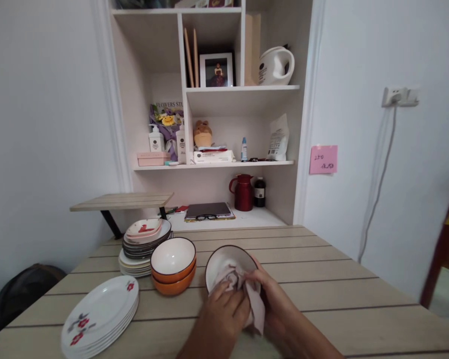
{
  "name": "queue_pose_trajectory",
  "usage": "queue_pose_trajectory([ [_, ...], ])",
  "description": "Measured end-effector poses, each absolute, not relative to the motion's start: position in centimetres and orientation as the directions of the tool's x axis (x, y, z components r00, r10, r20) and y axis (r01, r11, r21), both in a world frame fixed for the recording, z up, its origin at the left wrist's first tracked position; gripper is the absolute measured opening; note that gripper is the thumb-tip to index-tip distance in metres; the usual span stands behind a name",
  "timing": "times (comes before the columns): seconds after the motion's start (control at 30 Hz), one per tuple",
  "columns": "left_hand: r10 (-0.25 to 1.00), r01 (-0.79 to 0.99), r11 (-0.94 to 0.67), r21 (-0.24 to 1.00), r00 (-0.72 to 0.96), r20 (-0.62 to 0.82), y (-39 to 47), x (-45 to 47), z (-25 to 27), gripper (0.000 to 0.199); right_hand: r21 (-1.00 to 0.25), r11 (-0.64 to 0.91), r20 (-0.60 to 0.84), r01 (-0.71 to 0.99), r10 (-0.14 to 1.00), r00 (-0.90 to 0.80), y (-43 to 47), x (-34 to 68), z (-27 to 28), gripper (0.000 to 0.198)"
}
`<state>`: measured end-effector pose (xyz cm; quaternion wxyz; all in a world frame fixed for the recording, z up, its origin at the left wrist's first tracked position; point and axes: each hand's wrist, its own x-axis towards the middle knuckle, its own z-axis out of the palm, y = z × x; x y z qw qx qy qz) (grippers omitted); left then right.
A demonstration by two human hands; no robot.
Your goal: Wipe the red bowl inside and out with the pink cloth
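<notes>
A white bowl point(232, 253) with a dark rim is tilted toward me above the table. My right hand point(271, 291) grips its right side, the thumb over the rim. My left hand point(226, 309) is partly inside the bowl, its fingers curled on a pale pink cloth point(257, 309) pressed against the inner wall. One end of the cloth hangs over the bowl's near edge. To the left of my hands stand stacked orange bowls point(173, 286) with white insides.
Oval plates with red flowers point(105, 304) lie stacked at the front left. Behind them, more plates point(134, 259) carry small heart dishes point(145, 228). A low wooden stand point(123, 201) rises at the back left. A red jug point(243, 193) and a laptop point(208, 210) sit in the shelf unit.
</notes>
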<state>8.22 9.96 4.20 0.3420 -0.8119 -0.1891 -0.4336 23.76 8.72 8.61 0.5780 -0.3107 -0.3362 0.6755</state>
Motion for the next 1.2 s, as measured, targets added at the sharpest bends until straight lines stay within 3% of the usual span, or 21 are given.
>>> queue_pose_trajectory([
  [0.2,0.025,0.606,-0.649,-0.460,0.621,0.783,10.5,7.9,3.8,0.023,-0.879,-0.068,-0.015,-0.472,0.993,-0.115,8.3,26.6,10.2,0.072],
  [0.4,0.035,0.687,-0.603,-0.406,0.532,0.846,9.9,7.9,3.9,0.044,-0.869,-0.050,0.055,-0.491,0.979,-0.197,8.0,26.1,10.5,0.080],
  [0.6,0.055,0.721,-0.613,-0.324,0.447,0.893,9.8,7.9,4.4,0.047,-0.793,-0.016,0.106,-0.609,0.981,-0.164,8.3,23.8,9.5,0.098],
  [0.73,0.019,0.656,-0.671,-0.347,0.482,0.876,9.6,8.0,4.7,0.047,-0.762,-0.077,0.018,-0.642,0.990,-0.140,8.4,23.1,9.0,0.098],
  [0.87,0.072,0.548,-0.767,-0.335,0.592,0.802,9.9,7.9,4.1,0.043,-0.816,-0.138,-0.100,-0.562,0.990,-0.099,8.6,23.8,9.2,0.097],
  [0.97,0.140,0.514,-0.800,-0.309,0.662,0.736,10.2,7.8,3.7,0.033,-0.897,-0.117,-0.101,-0.427,0.993,-0.061,8.6,25.4,10.0,0.086],
  [1.07,0.098,0.527,-0.767,-0.367,0.661,0.744,10.1,7.7,3.8,0.031,-0.936,-0.077,-0.040,-0.343,0.993,-0.115,8.2,27.0,10.7,0.075],
  [1.2,0.028,0.585,-0.690,-0.426,0.610,0.792,9.6,7.6,4.2,0.037,-0.927,-0.054,0.015,-0.372,0.983,-0.181,7.9,27.4,10.8,0.078],
])
